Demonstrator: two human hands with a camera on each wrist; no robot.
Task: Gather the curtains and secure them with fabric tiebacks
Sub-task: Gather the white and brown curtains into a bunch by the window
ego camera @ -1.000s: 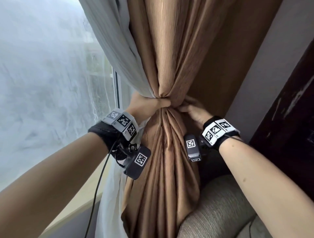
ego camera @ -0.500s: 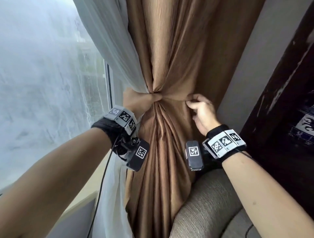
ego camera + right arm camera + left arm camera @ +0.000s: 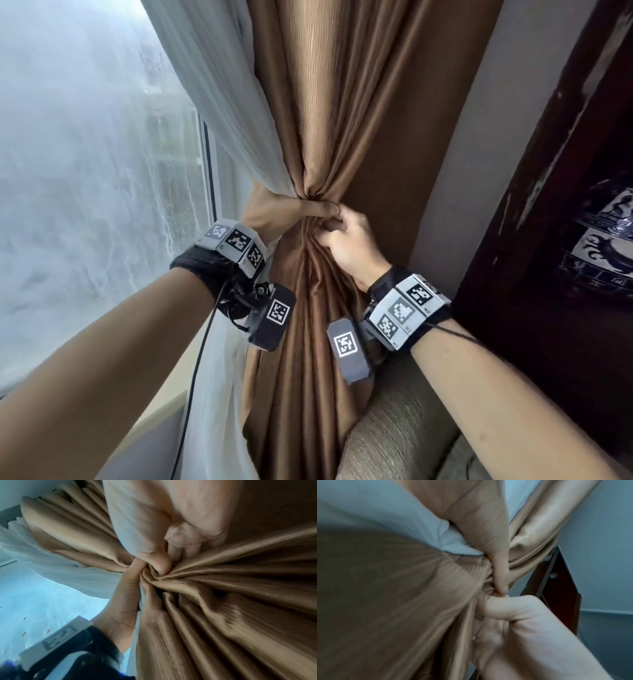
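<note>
The window (image 3: 85,171) fills the space left of the hands, its pane streaked and misty. Between it and the wall hang the curtains: a brown curtain (image 3: 342,102) rises above both hands and falls below them, and a white sheer curtain (image 3: 212,85) lies along its window side. Both are drawn into one tight waist right at the hands. Right of the right forearm stands a dark wooden cabinet (image 3: 548,240); under that forearm sits a grey upholstered armrest (image 3: 404,428), touching the brown folds.

The left hand (image 3: 274,212) reaches in from the window side, its fingers wrapped round the waist and its thumb lying across the front. The right hand (image 3: 349,243) meets it from the other side, fingers curled and pinching brown cloth just below the left thumb; the two hands touch.

Each wrist wears a band of black-and-white square markers; no writing can be read. No separate tieback can be made out.
</note>
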